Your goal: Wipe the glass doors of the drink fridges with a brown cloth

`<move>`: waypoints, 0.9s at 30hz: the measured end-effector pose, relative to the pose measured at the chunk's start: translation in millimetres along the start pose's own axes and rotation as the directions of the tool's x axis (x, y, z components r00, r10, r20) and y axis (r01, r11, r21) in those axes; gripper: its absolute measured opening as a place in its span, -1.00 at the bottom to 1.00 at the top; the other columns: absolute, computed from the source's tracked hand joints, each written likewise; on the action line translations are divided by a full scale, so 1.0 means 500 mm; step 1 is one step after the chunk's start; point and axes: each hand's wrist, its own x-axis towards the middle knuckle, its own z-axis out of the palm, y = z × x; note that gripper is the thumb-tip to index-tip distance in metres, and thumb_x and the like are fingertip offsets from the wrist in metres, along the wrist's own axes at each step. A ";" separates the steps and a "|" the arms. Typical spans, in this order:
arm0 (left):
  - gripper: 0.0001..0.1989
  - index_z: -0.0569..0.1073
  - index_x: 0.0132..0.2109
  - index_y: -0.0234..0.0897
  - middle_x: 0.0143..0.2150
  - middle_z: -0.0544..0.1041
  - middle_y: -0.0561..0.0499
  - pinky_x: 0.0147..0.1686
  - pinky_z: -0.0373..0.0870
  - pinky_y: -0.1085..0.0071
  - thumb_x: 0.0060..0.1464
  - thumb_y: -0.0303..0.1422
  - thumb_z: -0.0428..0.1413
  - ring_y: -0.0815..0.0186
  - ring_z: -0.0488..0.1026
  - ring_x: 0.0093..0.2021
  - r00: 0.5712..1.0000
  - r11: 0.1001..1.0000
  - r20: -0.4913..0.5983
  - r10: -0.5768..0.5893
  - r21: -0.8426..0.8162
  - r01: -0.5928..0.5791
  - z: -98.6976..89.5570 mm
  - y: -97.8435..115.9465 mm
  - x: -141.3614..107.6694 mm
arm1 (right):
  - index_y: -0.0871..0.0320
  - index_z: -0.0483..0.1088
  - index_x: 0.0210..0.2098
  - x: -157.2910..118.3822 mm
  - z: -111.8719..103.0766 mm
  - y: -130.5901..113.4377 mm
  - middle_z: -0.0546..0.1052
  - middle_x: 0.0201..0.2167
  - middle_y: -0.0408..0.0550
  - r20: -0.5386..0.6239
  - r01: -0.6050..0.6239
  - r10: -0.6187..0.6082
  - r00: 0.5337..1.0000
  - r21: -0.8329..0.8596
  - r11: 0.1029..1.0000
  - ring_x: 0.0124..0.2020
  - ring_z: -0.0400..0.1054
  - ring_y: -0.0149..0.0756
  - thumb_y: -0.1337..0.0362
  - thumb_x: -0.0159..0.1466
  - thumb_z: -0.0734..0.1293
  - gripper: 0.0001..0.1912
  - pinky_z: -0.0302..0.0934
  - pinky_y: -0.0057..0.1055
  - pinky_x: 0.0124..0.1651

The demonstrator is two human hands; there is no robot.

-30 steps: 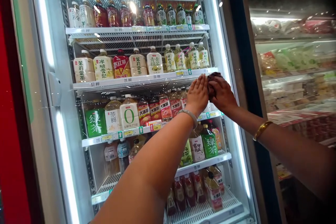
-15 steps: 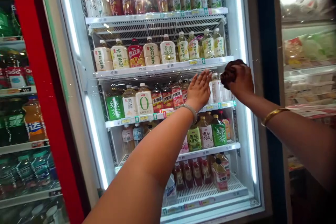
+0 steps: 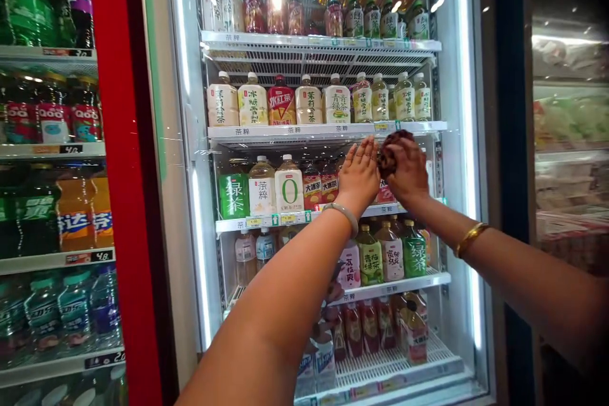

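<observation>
My left hand (image 3: 360, 172), a pale bangle at its wrist, lies flat with fingers stretched out against the glass door of a lit drinks cooler. Close beside it on the right, my right hand (image 3: 410, 171) grips a crumpled dark brown cloth (image 3: 397, 147) and presses it to the glass. A gold bangle circles that wrist. Behind the glass, shelves hold rows of bottled drinks, among them a green bottle (image 3: 233, 195) and a bottle with a large green 0 (image 3: 289, 187). My hands and forearms hide several bottles on the middle and lower shelves.
A red cooler frame (image 3: 111, 139) stands to the left, beside more shelves of bottles such as the orange drinks (image 3: 73, 212). On the right, a dark upright post (image 3: 514, 158) separates this cooler from shelves of packaged food (image 3: 571, 120).
My right hand has moved left with the brown cloth, from the door's right side to just beside my left hand. My left hand stays flat. The view has shifted left.
</observation>
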 end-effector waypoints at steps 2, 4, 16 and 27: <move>-0.39 0.09 0.52 -0.47 0.59 0.07 -0.11 0.59 -0.10 0.20 0.40 -0.38 -0.22 0.24 -0.03 0.59 1.000 1.000 -0.006 0.001 -0.013 -0.001 -0.004 -0.005 -0.007 | 0.01 0.41 0.15 -0.007 -0.003 -0.012 0.37 0.33 0.08 0.090 0.142 -0.145 0.985 0.044 0.989 0.41 0.18 0.00 0.20 0.33 0.28 -0.60 0.12 0.04 0.46; -0.38 0.08 0.52 -0.50 0.59 0.05 -0.12 0.59 -0.12 0.20 0.41 -0.37 -0.21 0.23 -0.04 0.60 1.000 0.999 -0.004 0.030 -0.026 -0.030 -0.006 -0.008 -0.012 | -0.02 0.41 0.14 -0.007 -0.005 -0.013 0.39 0.31 0.06 0.097 0.117 -0.121 0.988 0.049 0.992 0.37 0.24 -0.02 0.19 0.31 0.29 -0.59 0.16 0.01 0.43; -0.36 0.02 0.54 -0.49 0.61 -0.03 -0.12 0.61 -0.20 0.15 0.38 -0.42 -0.22 0.22 -0.12 0.61 1.000 0.999 0.012 0.019 -0.037 -0.019 -0.029 -0.062 -0.063 | -0.04 0.45 0.09 0.004 -0.031 -0.004 0.43 0.28 0.05 0.165 0.310 -0.327 0.931 0.123 0.943 0.33 0.28 0.07 0.07 0.29 0.35 -0.60 0.24 0.10 0.38; -0.34 -0.04 0.56 -0.43 0.62 -0.07 -0.10 0.61 -0.31 0.12 0.38 -0.38 -0.22 0.24 -0.20 0.62 1.000 0.999 0.011 -0.025 -0.032 0.025 -0.047 -0.106 -0.098 | -0.03 0.42 0.16 -0.012 -0.001 -0.103 0.42 0.32 -0.01 0.187 0.411 -0.444 0.876 0.193 0.891 0.42 0.20 -0.01 0.14 0.32 0.33 -0.58 0.14 0.09 0.48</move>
